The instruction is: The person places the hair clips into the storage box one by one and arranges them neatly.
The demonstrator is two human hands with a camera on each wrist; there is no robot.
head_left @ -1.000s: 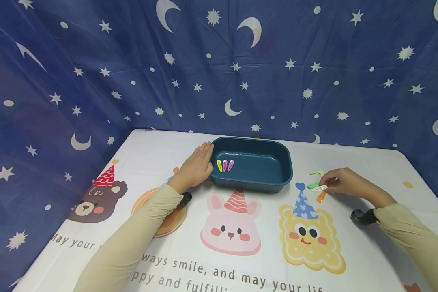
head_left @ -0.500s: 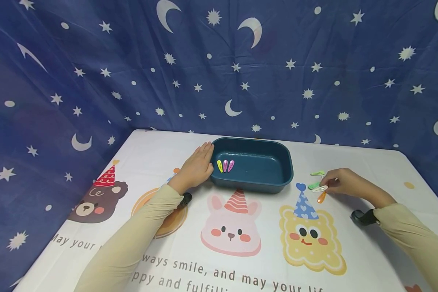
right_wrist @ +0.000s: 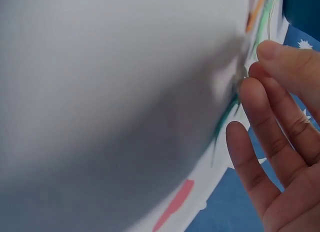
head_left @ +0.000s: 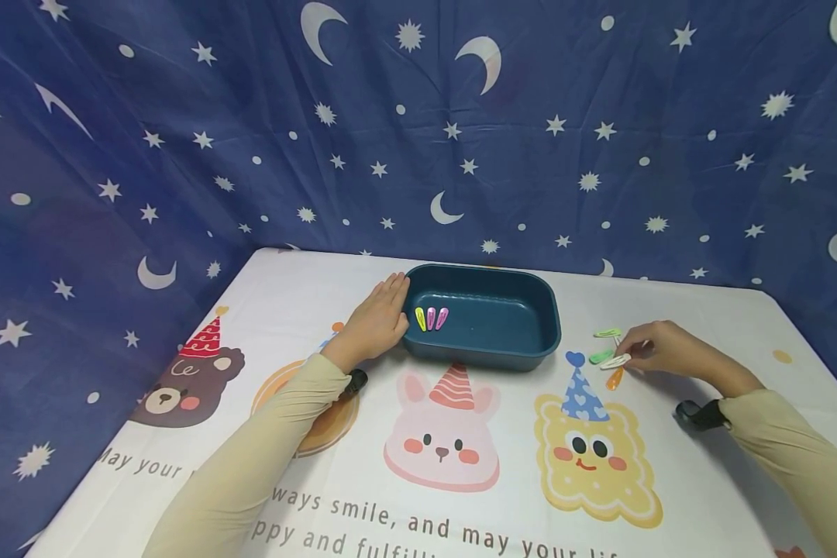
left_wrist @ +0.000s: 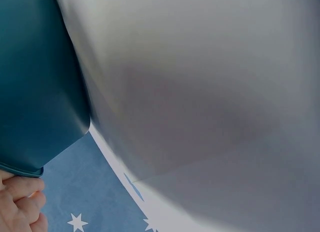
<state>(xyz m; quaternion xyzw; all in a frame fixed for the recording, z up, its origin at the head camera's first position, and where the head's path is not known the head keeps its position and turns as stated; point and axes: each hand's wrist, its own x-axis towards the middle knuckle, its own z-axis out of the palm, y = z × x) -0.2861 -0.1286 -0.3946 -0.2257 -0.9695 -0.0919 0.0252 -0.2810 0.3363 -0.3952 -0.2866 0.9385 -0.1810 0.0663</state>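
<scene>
My left hand (head_left: 373, 322) rests against the left end of a dark teal box (head_left: 488, 358), fingers straight along its rim; the left wrist view shows the fingertips at the rim. Inside the box, on the left, lie a yellow hair clip (head_left: 421, 319) and two pink-purple hair clips (head_left: 442, 318), side by side. My right hand (head_left: 663, 349) pinches a white hair clip (head_left: 614, 362) between thumb and finger, its thin edge showing past the thumb in the right wrist view. Close around it lie a light green clip (head_left: 607, 333), a green clip (head_left: 601, 357) and an orange clip (head_left: 614, 379).
The white tablecloth (head_left: 516, 449) carries printed cartoon animals and lettering. Behind the table hangs a blue curtain (head_left: 363, 139) with moons and stars. Dark wrist straps (head_left: 700, 416) show at the sleeves.
The white clip's free end has risen and tilted slightly in my right hand. My left hand and the box have stayed in place.
</scene>
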